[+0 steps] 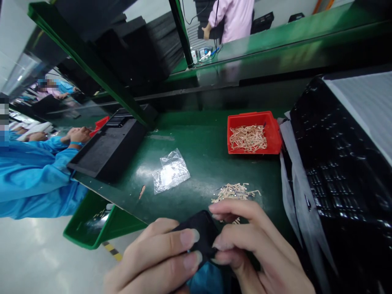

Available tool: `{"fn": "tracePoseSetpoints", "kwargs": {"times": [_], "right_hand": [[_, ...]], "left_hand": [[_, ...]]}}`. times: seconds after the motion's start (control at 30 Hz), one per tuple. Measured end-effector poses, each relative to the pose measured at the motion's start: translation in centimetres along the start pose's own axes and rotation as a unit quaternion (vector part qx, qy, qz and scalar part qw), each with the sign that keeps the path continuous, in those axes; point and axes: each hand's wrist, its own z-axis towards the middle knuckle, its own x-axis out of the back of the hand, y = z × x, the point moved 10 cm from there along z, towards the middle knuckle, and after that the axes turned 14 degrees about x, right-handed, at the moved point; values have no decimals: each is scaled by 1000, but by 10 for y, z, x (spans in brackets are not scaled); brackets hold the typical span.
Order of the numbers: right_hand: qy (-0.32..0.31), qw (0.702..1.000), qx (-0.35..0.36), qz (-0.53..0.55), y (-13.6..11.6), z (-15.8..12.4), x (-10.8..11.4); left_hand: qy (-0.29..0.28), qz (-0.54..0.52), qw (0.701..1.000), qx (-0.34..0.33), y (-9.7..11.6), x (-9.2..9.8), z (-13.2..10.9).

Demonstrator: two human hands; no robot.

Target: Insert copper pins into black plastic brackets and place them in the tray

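My left hand point(165, 255) is closed around a small black piece point(203, 234) with rounded corners, its thumb side hidden below. At the right edge of that piece, the thumb and fingers of my right hand point(254, 241) are pinched together and touch it. Whatever lies between those fingertips is too small to make out. Just beyond my right hand is a loose pile of small beige strips point(234, 192), some with dark or shiny ends. Farther back, a red bin point(275, 136) holds many more of the same strips.
A clear plastic bag point(171, 171) lies on the green table point(196, 143). Black trays point(104, 151) stand at left beside a co-worker's blue sleeves point(36, 175). Glossy black sheeting point(337, 171) borders the right. A green bin point(82, 241) hangs below the table edge. Someone in pink point(237, 20) stands behind.
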Motion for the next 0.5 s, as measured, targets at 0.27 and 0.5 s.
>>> {"fn": "tracePoseSetpoints", "kwargs": {"times": [0.27, 0.5], "right_hand": [[-70, 994, -63, 53, 19, -10, -21], [-109, 984, -87, 108, 23, -17, -32]], "left_hand": [[8, -103, 995, -11, 9, -9, 18], [45, -111, 992, 31, 13, -9, 33]]}}
